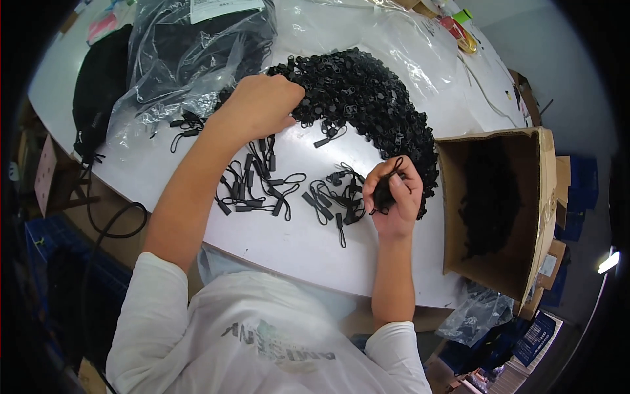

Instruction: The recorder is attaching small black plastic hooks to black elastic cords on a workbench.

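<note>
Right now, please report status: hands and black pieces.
Left hand at black pile, grip unclear. Right hand gripping dark corded bundle. Loose cord pulls clutter white table.

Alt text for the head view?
Right hand holds a black clump with a cord loop; left hand is at the edge of a pile of small black parts. Corded black tabs lie on the white table; open cardboard box at right.

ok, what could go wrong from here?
Tangling: the corded pieces overlap on the table, so lifting one might drag others.

Dropping: the right grip holds a black clump with a loop poking out; a piece could slip or snag.

Mixing: the left grip is at the edge of the small-parts pile, near the corded pieces; a sweep could mix them.
</note>
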Available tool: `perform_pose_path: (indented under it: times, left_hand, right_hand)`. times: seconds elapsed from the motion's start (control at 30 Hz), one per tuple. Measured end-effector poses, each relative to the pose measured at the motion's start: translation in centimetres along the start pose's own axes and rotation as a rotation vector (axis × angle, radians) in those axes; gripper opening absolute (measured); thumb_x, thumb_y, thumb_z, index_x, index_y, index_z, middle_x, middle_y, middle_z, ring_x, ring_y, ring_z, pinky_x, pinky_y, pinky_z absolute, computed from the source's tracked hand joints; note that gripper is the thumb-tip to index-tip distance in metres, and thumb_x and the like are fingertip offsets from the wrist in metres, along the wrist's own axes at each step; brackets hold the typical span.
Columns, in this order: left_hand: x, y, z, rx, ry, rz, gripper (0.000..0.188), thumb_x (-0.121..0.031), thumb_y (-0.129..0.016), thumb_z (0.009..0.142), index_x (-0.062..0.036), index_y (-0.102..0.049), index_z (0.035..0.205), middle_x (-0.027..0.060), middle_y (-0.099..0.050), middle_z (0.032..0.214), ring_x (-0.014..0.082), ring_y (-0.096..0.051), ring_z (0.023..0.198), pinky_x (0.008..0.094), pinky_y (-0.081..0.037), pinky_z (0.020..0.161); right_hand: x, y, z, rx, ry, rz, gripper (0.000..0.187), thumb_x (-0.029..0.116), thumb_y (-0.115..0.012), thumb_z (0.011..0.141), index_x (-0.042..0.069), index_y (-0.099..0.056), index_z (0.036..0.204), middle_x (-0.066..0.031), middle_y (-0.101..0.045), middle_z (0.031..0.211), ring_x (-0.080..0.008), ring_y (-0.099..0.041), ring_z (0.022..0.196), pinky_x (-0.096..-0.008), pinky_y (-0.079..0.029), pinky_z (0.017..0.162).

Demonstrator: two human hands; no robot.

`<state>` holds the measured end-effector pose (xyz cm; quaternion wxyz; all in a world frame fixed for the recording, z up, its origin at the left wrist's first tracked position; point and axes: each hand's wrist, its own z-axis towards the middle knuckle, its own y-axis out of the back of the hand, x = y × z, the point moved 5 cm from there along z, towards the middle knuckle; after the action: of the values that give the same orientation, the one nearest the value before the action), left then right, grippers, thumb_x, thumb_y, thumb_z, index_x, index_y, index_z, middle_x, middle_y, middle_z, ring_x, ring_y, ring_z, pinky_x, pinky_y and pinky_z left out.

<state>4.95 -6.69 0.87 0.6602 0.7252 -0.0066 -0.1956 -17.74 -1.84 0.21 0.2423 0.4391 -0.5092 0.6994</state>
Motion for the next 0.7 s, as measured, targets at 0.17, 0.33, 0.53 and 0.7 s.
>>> perform_pose_path:
  times: [0.17,0.33,0.53,0.7]
  left_hand:
    - [0.1,-1.0,0.4,0.041,0.012,0.068,0.014,-0.013,-0.067,0.073,-0.0023,-0.065,0.082,0.0147,-0.067,0.079,0.0326,-0.067,0.077,0.0422,-0.055,0.067]
    - [-0.3,0.5,-0.2,-0.087,0.035,0.07,0.017,-0.016,-0.069,0.072,-0.0023,-0.065,0.082,0.0152,-0.066,0.081,0.0336,-0.067,0.077,0.0423,-0.054,0.068]
    - [0.2,-0.1,-0.5,0.035,0.085,0.097,0.019,-0.016,-0.069,0.071,-0.0011,-0.064,0.082,0.016,-0.066,0.082,0.0341,-0.066,0.078,0.0427,-0.054,0.068]
    - [0.2,-0.3,-0.3,0.046,0.039,0.116,0.016,-0.013,-0.066,0.069,-0.0016,-0.064,0.081,0.016,-0.066,0.079,0.0347,-0.066,0.076,0.0424,-0.054,0.067]
  right_hand:
    - [0.0,0.6,-0.4,-0.022,-0.059,-0.021,0.015,0.011,-0.055,0.092,-0.004,-0.056,0.095,-0.011,-0.059,0.082,-0.0113,-0.053,0.059,-0.0211,-0.04,0.046]
    - [0.5,1.6,-0.2,0.041,-0.007,-0.086,0.018,0.013,-0.057,0.092,-0.005,-0.059,0.091,-0.0109,-0.061,0.081,-0.007,-0.047,0.057,-0.02,-0.034,0.045]
    - [1.0,1.1,-0.5,0.021,-0.062,-0.317,0.025,0.02,-0.055,0.091,-0.003,-0.062,0.086,-0.0066,-0.062,0.077,-0.0049,-0.041,0.055,-0.0197,-0.033,0.047]
    - [1.0,1.3,-0.4,0.086,-0.167,-0.4,0.021,0.019,-0.057,0.086,-0.001,-0.062,0.082,-0.0016,-0.059,0.072,-0.0044,-0.044,0.057,-0.02,-0.031,0.048]
